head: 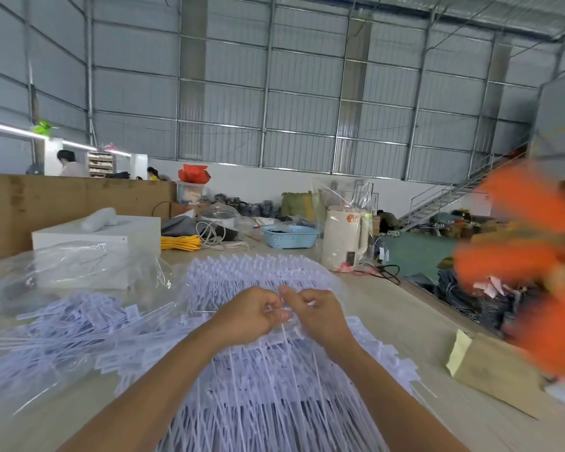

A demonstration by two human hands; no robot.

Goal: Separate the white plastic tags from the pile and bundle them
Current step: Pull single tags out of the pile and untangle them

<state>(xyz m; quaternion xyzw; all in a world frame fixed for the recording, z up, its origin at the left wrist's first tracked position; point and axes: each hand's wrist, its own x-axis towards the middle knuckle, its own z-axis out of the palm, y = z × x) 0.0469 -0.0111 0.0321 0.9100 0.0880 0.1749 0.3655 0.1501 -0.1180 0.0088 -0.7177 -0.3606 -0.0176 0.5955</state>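
While both forearms reach in over the tags (261, 380) fanned across the table (402, 324), left hand (252, 316) and right hand (317, 313) meet mid-pile, fingers curled, each pinching thin white tag strips btwn thumb & fingertips. More tags lie loose at left, w/ clear bags (62, 265) just behind. Further back: a blue basket (291, 238), a white kettle (344, 241) & yellow cords (180, 243)

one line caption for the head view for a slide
Both hands pinch white plastic tags above the pile on the table.
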